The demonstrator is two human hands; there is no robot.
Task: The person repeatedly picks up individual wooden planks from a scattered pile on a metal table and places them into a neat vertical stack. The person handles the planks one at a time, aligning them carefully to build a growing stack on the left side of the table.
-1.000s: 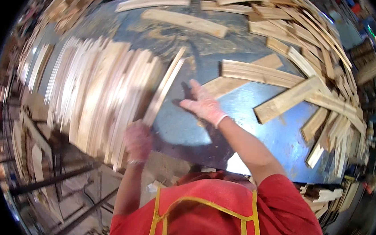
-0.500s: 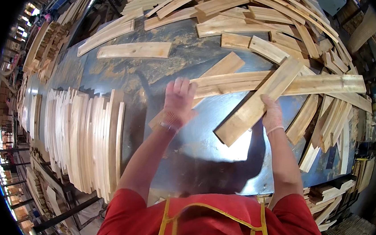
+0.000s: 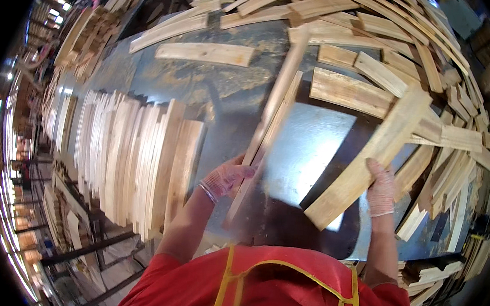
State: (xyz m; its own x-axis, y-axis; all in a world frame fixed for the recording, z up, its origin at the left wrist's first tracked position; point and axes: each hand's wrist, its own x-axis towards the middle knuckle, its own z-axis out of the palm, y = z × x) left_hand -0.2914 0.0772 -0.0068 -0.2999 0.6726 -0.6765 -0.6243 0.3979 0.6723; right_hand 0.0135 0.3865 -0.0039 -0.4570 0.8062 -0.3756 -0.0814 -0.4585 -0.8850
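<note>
My left hand (image 3: 230, 175) grips two boards (image 3: 278, 95) while my right hand (image 3: 380, 188) grasps a broad plank (image 3: 355, 168) over the desk (image 3: 310, 141).

text: none legible | labels: none legible | brands: none legible | numbers: none legible | signs: none legible

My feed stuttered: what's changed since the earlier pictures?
The left hand has drawn back, now gripping boards that point forward. The right hand, already on the wide board, has pulled it nearer. The lone flat board lies where it was.
</note>
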